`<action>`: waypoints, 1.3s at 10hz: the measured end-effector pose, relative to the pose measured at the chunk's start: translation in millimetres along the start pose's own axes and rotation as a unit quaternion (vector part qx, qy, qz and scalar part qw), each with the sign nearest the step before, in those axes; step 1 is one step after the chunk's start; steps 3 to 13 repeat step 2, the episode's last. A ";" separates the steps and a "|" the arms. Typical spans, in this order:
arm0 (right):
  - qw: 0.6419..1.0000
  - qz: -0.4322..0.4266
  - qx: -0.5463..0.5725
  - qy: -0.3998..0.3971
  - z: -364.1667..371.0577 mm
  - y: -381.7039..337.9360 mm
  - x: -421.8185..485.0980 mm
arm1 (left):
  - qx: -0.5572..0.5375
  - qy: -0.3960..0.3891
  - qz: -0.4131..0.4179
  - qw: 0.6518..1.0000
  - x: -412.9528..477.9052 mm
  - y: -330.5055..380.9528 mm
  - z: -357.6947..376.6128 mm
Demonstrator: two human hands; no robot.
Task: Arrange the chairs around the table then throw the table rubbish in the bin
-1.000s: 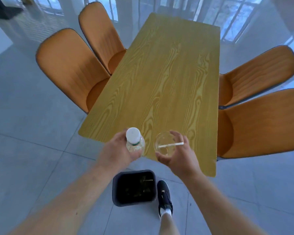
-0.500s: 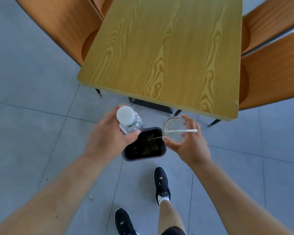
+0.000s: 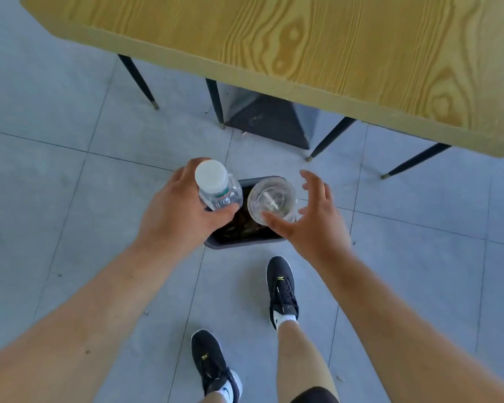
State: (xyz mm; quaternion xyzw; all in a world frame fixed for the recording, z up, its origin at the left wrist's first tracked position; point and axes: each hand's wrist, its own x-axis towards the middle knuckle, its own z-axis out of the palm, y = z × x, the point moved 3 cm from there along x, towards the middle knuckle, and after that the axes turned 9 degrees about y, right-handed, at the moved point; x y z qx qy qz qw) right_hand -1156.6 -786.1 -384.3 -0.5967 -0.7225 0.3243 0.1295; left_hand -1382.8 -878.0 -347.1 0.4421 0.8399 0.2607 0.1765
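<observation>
The binning step is in hand: the right hand (image 3: 309, 219), fingers spread, seems to have just let the clear cup (image 3: 271, 199) go above the bin (image 3: 245, 242), so next the left hand (image 3: 181, 210), wrapped round the bottle (image 3: 217, 187), need only loosen there.

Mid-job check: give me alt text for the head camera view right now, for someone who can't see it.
The right hand has opened, fingers spread, beside a clear plastic cup over a dark bin on the tiled floor, while the left hand grips a white-capped bottle above the bin. The wooden table edge fills the top of the view.
</observation>
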 end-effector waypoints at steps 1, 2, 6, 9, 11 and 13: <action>1.000 0.009 -0.013 -0.005 -0.7 3.4 -3.5 | 0.003 -0.017 0.000 1.000 -1.5 0.7 -3.6; 0.999 0.015 -0.030 0.008 -12.3 -6.0 -9.8 | 0.025 -0.011 -0.010 1.000 -6.3 9.1 -16.1; 0.999 0.015 -0.030 0.008 -12.3 -6.0 -9.8 | 0.025 -0.011 -0.010 1.000 -6.3 9.1 -16.1; 0.999 0.015 -0.030 0.008 -12.3 -6.0 -9.8 | 0.025 -0.011 -0.010 1.000 -6.3 9.1 -16.1; 0.999 0.015 -0.030 0.008 -12.3 -6.0 -9.8 | 0.025 -0.011 -0.010 1.000 -6.3 9.1 -16.1; 0.999 0.015 -0.030 0.008 -12.3 -6.0 -9.8 | 0.025 -0.011 -0.010 1.000 -6.3 9.1 -16.1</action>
